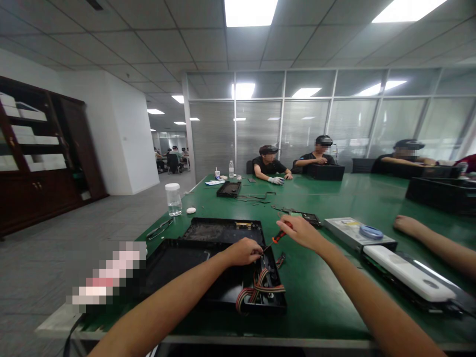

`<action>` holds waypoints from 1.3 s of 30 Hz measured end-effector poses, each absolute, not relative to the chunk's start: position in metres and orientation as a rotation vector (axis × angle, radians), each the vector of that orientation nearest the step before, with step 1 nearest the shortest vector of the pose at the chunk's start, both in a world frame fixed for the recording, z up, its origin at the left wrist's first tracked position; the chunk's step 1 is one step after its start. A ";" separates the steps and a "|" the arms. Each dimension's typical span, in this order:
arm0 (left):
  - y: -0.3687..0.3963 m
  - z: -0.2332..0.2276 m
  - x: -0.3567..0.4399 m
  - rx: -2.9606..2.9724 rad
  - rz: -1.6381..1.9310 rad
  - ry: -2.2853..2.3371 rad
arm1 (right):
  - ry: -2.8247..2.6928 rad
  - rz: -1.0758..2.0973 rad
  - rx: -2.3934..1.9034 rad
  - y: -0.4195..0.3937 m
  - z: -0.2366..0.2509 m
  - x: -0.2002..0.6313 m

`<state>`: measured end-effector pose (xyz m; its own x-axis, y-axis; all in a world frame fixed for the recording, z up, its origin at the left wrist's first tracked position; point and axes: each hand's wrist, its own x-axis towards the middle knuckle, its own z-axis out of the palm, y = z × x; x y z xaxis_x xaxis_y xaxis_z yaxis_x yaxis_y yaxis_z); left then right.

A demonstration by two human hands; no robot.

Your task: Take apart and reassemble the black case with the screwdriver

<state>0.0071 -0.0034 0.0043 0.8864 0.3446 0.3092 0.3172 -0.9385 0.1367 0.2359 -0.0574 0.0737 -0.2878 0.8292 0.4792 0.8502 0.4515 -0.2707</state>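
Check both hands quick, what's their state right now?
Left hand: curled at the shaft end of the screwdriver; can't tell whether it holds anything.
Right hand: closed, holding the screwdriver.

No writing can be read; the pale label (351, 223) on the silver box (339, 228) is too small to decipher.

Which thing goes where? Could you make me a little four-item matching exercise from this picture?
1. screwdriver
2. striped wires
3. white-lidded jar
4. round blue thing

A. at the near right corner of the black case
B. near the left edge of the green table
C. on top of the silver box
D. in the right hand

Pairs: 1-D, 2-A, 3-B, 4-C
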 end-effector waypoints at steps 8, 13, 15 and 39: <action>-0.012 0.009 0.004 3.003 0.556 0.523 | -1.031 1.060 -0.896 -0.012 0.002 0.268; -0.007 0.030 -0.010 2.865 0.539 0.625 | -0.876 1.228 -0.676 -0.016 0.006 0.249; 0.000 0.038 -0.021 2.745 0.366 0.675 | -0.931 1.273 -0.652 -0.021 0.007 0.242; 0.061 0.026 -0.077 2.509 -0.023 1.041 | -2.610 -0.389 -1.105 -0.186 -0.007 0.187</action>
